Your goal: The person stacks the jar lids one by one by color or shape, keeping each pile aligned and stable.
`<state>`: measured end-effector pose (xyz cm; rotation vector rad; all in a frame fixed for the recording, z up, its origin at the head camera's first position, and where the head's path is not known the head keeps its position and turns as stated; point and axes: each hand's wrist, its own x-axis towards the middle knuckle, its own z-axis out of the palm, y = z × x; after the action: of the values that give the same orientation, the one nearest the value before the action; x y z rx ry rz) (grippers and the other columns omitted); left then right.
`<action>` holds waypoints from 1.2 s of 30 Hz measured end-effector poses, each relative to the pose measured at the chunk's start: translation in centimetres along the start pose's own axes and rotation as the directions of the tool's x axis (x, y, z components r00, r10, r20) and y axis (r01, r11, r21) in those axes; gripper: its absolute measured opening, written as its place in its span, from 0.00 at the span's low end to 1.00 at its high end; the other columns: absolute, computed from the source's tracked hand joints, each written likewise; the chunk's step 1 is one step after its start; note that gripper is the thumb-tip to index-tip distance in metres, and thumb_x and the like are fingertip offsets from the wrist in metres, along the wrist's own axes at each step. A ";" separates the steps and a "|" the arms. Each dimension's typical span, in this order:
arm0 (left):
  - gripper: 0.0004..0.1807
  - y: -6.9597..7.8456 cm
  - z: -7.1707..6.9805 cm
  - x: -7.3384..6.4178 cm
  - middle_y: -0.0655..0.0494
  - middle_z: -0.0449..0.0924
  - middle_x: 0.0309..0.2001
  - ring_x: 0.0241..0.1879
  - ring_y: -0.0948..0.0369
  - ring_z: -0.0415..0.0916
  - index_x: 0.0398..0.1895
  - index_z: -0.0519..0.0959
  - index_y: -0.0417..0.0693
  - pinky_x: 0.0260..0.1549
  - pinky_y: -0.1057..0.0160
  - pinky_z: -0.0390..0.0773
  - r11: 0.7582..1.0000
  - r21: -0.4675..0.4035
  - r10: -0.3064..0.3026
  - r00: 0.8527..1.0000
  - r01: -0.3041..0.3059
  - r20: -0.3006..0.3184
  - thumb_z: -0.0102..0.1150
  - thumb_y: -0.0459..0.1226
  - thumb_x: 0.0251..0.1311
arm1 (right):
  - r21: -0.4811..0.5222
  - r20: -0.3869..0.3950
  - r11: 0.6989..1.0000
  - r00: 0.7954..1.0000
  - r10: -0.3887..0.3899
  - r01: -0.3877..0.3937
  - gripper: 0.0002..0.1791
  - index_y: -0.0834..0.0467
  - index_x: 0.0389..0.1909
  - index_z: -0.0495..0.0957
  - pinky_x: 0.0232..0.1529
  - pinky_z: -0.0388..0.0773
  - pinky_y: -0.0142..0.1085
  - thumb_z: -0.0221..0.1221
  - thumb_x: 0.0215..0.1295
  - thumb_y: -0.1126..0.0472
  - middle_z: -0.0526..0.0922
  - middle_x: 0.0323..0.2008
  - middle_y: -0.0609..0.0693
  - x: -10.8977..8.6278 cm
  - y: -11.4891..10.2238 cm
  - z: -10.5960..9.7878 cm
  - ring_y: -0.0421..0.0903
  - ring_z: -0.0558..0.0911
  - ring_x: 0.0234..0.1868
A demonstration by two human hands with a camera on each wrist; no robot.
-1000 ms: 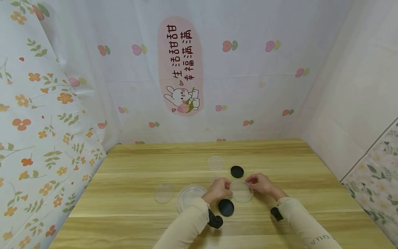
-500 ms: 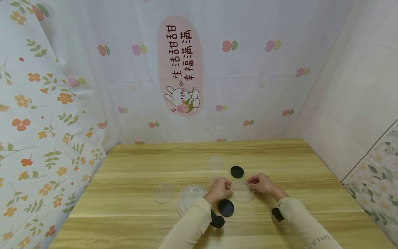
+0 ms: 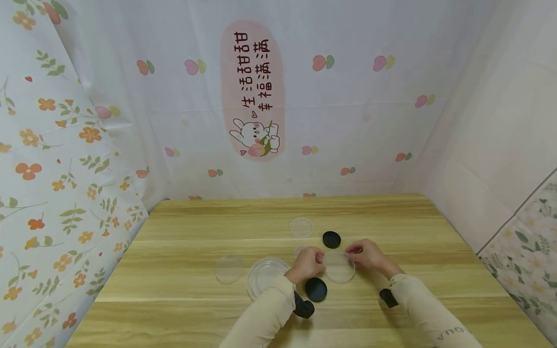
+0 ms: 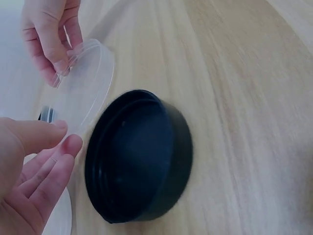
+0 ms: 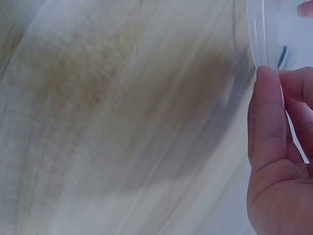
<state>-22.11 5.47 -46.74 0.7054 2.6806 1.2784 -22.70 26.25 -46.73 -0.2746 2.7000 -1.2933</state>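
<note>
A clear round plastic lid (image 3: 339, 268) with a low rim is between my two hands. My right hand (image 3: 367, 255) pinches its rim at the right, thumb and fingers on either side of the edge in the right wrist view. At the opposite edge, my left hand (image 3: 306, 265) holds the lid between thumb and fingertips, as the left wrist view (image 4: 41, 156) shows from close by. Just below the left hand lies a black round cap (image 3: 315, 290), its hollow side facing up. Another black cap (image 3: 331, 239) lies beyond the lid.
Left of the hands sits a wide clear round dish (image 3: 254, 273), partly behind the left sleeve. One thin clear disc (image 3: 229, 269) lies farther left, another clear disc (image 3: 301, 227) toward the back. A small clear piece (image 3: 298, 251) is partly covered by the left hand.
Both hands keep nearly the same place around the clear lid. The lid and hands have shifted very slightly to the right since a second ago.
</note>
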 end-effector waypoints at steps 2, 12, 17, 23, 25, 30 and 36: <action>0.15 0.1 -0.1 0.1 0.46 0.77 0.27 0.27 0.58 0.74 0.39 0.77 0.30 0.25 0.72 0.71 1.000 -0.029 0.002 1.000 -0.002 0.000 0.61 0.24 0.43 | -0.014 -0.018 1.000 1.000 -0.024 0.024 0.07 0.71 0.32 0.78 0.22 0.76 0.36 0.57 0.52 0.73 0.78 0.26 0.55 0.0 -0.2 -0.2 0.45 0.76 0.23; 0.13 0.0 -1.7 0.6 0.47 0.78 0.27 0.26 0.56 0.74 0.40 0.78 0.35 0.23 0.70 0.70 1.000 -0.029 -0.003 0.999 0.002 -0.045 0.59 0.28 0.48 | -0.010 -0.048 1.000 0.999 -0.024 0.023 0.09 0.70 0.36 0.78 0.20 0.73 0.34 0.56 0.54 0.71 0.79 0.28 0.55 0.4 -1.5 -0.6 0.44 0.74 0.23; 0.11 -0.5 -2.6 0.7 0.48 0.78 0.27 0.25 0.58 0.74 0.39 0.78 0.36 0.20 0.70 0.69 0.999 -0.031 0.006 0.999 -0.008 -0.050 0.58 0.28 0.50 | 0.007 -0.041 0.999 0.998 -0.038 0.038 0.09 0.71 0.37 0.78 0.23 0.76 0.35 0.56 0.55 0.71 0.79 0.29 0.55 0.9 -2.3 -0.4 0.44 0.76 0.24; 0.10 -0.6 -3.6 0.5 0.51 0.77 0.27 0.23 0.61 0.73 0.39 0.78 0.37 0.18 0.71 0.68 0.999 -0.034 -0.004 0.999 0.002 -0.048 0.58 0.30 0.51 | -0.009 -0.018 0.996 0.995 -0.094 0.093 0.09 0.71 0.35 0.78 0.23 0.77 0.37 0.56 0.54 0.72 0.78 0.27 0.55 1.3 -3.2 -0.1 0.46 0.76 0.24; 0.10 -0.4 -3.9 0.4 0.50 0.77 0.26 0.22 0.60 0.74 0.39 0.77 0.36 0.17 0.71 0.68 0.999 -0.050 -0.018 0.999 0.015 -0.049 0.58 0.30 0.52 | -0.009 -0.015 0.995 0.995 -0.100 0.099 0.08 0.71 0.35 0.78 0.23 0.77 0.37 0.56 0.54 0.72 0.78 0.27 0.55 1.4 -3.6 -0.2 0.46 0.76 0.23; 0.11 -0.3 -4.9 0.2 0.49 0.76 0.26 0.21 0.56 0.76 0.40 0.76 0.35 0.14 0.70 0.66 0.996 -0.078 -0.040 0.999 0.037 -0.035 0.56 0.29 0.52 | -0.012 -0.011 0.993 0.993 -0.115 0.115 0.08 0.72 0.35 0.77 0.22 0.77 0.37 0.56 0.54 0.72 0.78 0.26 0.55 1.8 -4.5 0.0 0.48 0.77 0.22; 0.12 -1.0 -6.7 0.1 0.49 0.75 0.26 0.22 0.54 0.77 0.40 0.76 0.35 0.14 0.71 0.66 0.998 -0.048 -0.032 0.999 0.032 -0.004 0.54 0.27 0.51 | -0.014 0.008 0.989 0.989 -0.150 0.150 0.08 0.73 0.35 0.77 0.22 0.76 0.33 0.56 0.54 0.73 0.78 0.26 0.55 2.7 -5.5 1.0 0.42 0.75 0.22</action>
<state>-24.40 0.18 -43.11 0.6515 2.6438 1.3332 -24.55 21.51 -43.16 -0.4918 2.7299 -1.3078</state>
